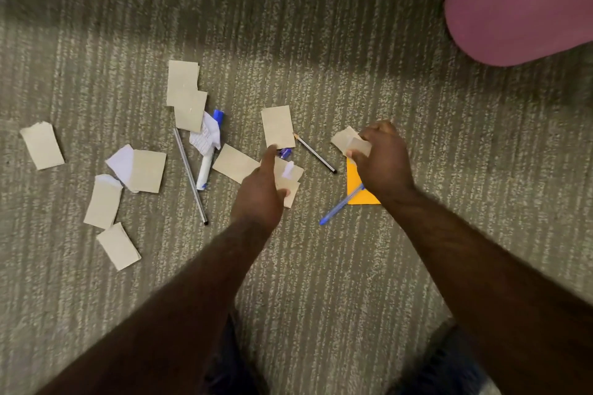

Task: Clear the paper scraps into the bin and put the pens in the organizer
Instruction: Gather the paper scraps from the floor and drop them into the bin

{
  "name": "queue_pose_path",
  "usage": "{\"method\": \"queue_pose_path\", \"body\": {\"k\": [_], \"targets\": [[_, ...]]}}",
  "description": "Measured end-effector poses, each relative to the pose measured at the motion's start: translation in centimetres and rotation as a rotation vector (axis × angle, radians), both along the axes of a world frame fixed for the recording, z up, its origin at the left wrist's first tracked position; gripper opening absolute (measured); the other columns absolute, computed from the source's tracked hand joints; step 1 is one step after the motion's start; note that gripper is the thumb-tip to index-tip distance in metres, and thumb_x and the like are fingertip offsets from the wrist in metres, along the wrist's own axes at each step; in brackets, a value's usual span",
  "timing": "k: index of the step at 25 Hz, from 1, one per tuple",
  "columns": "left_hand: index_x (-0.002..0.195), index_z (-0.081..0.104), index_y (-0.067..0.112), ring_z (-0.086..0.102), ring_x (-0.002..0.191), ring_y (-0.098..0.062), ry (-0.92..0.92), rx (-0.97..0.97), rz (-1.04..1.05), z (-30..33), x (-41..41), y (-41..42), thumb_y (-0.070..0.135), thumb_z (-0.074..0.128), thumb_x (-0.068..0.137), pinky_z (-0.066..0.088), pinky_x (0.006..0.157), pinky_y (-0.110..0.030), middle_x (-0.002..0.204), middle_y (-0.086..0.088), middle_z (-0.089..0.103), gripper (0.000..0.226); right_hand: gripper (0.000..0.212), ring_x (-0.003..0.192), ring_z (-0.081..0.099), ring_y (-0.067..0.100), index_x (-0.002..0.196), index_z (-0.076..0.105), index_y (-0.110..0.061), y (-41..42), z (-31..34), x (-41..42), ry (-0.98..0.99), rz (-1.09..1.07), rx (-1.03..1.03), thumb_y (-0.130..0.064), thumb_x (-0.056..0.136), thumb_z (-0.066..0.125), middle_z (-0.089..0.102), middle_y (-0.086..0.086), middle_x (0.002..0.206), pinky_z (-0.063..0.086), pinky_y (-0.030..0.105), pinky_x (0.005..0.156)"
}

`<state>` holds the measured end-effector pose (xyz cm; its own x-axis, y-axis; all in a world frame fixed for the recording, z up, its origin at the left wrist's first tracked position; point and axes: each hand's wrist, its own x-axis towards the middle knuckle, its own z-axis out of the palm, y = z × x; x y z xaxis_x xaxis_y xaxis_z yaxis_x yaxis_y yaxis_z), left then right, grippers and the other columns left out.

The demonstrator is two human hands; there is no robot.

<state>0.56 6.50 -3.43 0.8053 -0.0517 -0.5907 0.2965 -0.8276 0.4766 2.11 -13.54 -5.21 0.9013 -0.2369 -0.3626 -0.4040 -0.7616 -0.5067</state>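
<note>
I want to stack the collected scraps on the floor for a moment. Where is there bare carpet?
Bare carpet lies near, between the two forearms, and far, beyond the top scraps towards the purple object. Also free: right of the orange paper. It is crowded from the far-left scrap across to the pencil.

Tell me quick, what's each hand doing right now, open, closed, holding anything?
Left hand: pinching small tan paper scraps, index finger extended.
Right hand: closed on a bunch of tan paper scraps.
</note>
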Motion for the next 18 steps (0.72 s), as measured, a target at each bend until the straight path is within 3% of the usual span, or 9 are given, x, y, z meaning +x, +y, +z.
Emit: {"method": "queue_pose_path", "body": {"k": [4, 7, 9, 11, 13, 15, 18], "targets": [[0.122, 0.04, 0.018, 0.057, 0.101, -0.032, -0.054, 0.023, -0.008, 0.0, 0.5, 0.0, 0.007, 0.067, 0.079, 0.037, 0.075, -0.032, 0.109, -0.014, 0.064, 0.051, 0.027, 0.082, 0.057, 0.023, 0.097, 0.055, -0.014, 1.8, 2.0, 0.1, -0.089, -0.166, 0.166, -0.007, 0.075, 0.069, 0.062, 0.003, 0.09, 0.038, 0.029, 0.065], [0.109, 0.053, 0.01, 0.055, 0.098, -0.029, -0.091, -0.013, 0.115, 0.2, 0.4, 0.9, 0.008, 0.068, 0.078, 0.024, 0.067, -0.021, 0.105, -0.014, 0.063, 0.034, 0.05, 0.089, 0.059, 0.019, 0.119, 0.048, -0.02, 4.1, 2.9, 1.3, -0.091, -0.142, 0.326, -0.005, 0.076, 0.068, 0.065, 0.006, 0.103, 0.043, 0.026, 0.073], [0.1, 0.06, 0.01, 0.055, 0.092, -0.025, -0.128, -0.034, 0.188, 0.6, 0.7, 2.0, 0.012, 0.07, 0.077, 0.022, 0.065, -0.019, 0.1, -0.012, 0.064, 0.025, 0.054, 0.1, 0.057, 0.018, 0.128, 0.049, -0.017, 5.8, 2.8, 2.9, -0.045, -0.017, 0.348, -0.008, 0.078, 0.069, 0.063, 0.009, 0.119, 0.038, 0.021, 0.079], [0.094, 0.064, 0.01, 0.053, 0.083, -0.02, -0.157, -0.051, 0.25, 1.2, 1.0, 3.0, 0.015, 0.071, 0.077, 0.024, 0.063, -0.02, 0.093, -0.009, 0.064, 0.019, 0.064, 0.11, 0.055, 0.024, 0.136, 0.041, -0.017, 7.5, 2.3, 4.8, 0.05, 0.081, 0.337, -0.011, 0.079, 0.07, 0.058, 0.011, 0.128, 0.038, 0.022, 0.086], [0.092, 0.067, 0.008, 0.052, 0.078, -0.016, -0.196, -0.064, 0.3, 1.9, 1.5, 4.1, 0.017, 0.072, 0.076, 0.028, 0.058, -0.018, 0.087, -0.002, 0.062, 0.018, 0.073, 0.112, 0.054, 0.032, 0.141, 0.03, -0.021, 9.0, 1.5, 6.4, 0.168, 0.191, 0.255, -0.011, 0.08, 0.069, 0.057, 0.016, 0.127, 0.045, 0.035, 0.092], [0.092, 0.069, 0.007, 0.053, 0.077, -0.014, -0.218, -0.074, 0.333, 2.2, 2.3, 5.0, 0.018, 0.073, 0.076, 0.031, 0.058, -0.015, 0.083, 0.002, 0.059, 0.019, 0.068, 0.11, 0.056, 0.036, 0.137, 0.032, -0.018, 9.9, 0.9, 7.3, 0.237, 0.307, 0.101, -0.01, 0.079, 0.067, 0.058, 0.018, 0.124, 0.048, 0.041, 0.09], [0.092, 0.07, 0.008, 0.052, 0.081, -0.015, -0.228, -0.063, 0.311, 1.8, 3.5, 5.7, 0.017, 0.074, 0.075, 0.028, 0.064, -0.017, 0.088, -0.004, 0.058, 0.019, 0.062, 0.109, 0.055, 0.035, 0.125, 0.042, -0.012, 10.4, 0.8, 7.8, 0.214, 0.274, 0.031, -0.009, 0.073, 0.075, 0.048, 0.015, 0.128, 0.047, 0.04, 0.091]]}}
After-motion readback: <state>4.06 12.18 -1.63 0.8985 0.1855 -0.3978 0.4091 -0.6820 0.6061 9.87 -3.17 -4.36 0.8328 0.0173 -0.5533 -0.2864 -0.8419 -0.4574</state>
